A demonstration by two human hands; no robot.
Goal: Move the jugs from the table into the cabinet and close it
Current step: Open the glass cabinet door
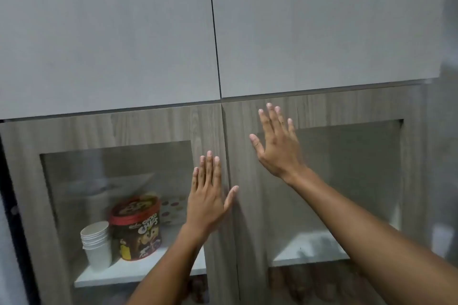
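Both bare forearms reach up to the cabinet (247, 205). The left hand (208, 195) lies flat, fingers together and thumb splayed, on the left door's inner stile; the right hand (275, 141), fingers spread, holds nothing on the right door's upper frame. Both doors look closed. Behind the left glass, near the shelf's front edge, stand stacked paper cups (96, 242) and a Choco Chips tub (136, 228) (no jugs can be made out).

You face a wall of cupboards. Up top you see two flat grey doors (322, 22) with a thin dark line between them. Behind glass on a white shelf (138, 271) sit paper cups (96, 242) and a red-lidded tub (136, 228). The light is dim and soft.
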